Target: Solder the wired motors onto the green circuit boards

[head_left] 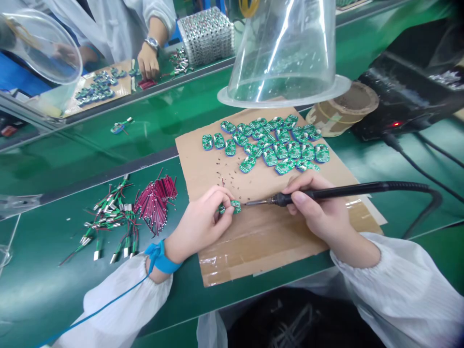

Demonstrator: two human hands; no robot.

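My left hand [205, 220] pinches a small green circuit board [235, 207] just above the cardboard sheet [261, 241]; the fingers hide part of the board. A thin reddish wire [222, 182] sticks up by those fingers. In my right hand [321, 208] is a black soldering iron [348, 190], gripped like a pen, its metal tip pointing left at the board's edge. Whether the tip touches the board I cannot tell. Several more circuit boards [270, 155] lie spread over the far part of the cardboard. A blue wrist strap [165, 258] with a cord circles my left wrist.
Left of the cardboard lie a bundle of red wires [155, 203] and metal-ended parts with leads [119, 217]. A clear funnel hood [286, 58] hangs over the boards, near a round tub [342, 108] and a black unit [409, 87]. Across the conveyor, a co-worker's hand [148, 60] touches red wires.
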